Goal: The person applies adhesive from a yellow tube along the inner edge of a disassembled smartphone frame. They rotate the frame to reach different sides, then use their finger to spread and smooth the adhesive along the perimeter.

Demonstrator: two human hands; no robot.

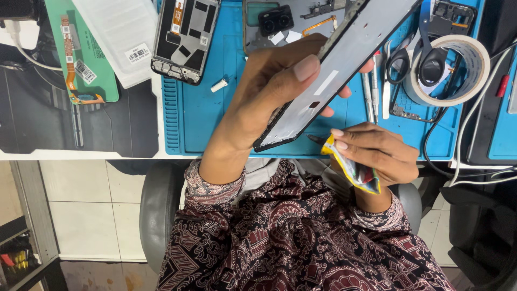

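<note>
Left hand (269, 91) wraps around a long phone frame (334, 64), thumb across its face, holding it tilted with the near end dipped toward the right hand, so the lower edge is easy to reach. Right hand (377, 153) pinches a small yellow squeeze tube (353, 167), fingers closed on it, dark nozzle pointing at the frame's near corner, just short of touching it as far as I can tell. Both are held above the near edge of a blue work mat (215, 113). Far on the mat: an opened phone body (186, 37), scissors (414, 54), a tape roll (449, 70), tweezers-type tools (371, 91). Left of the mat, a green flex board (81, 54). White bench, tiled floor below, patterned sleeves.
</note>
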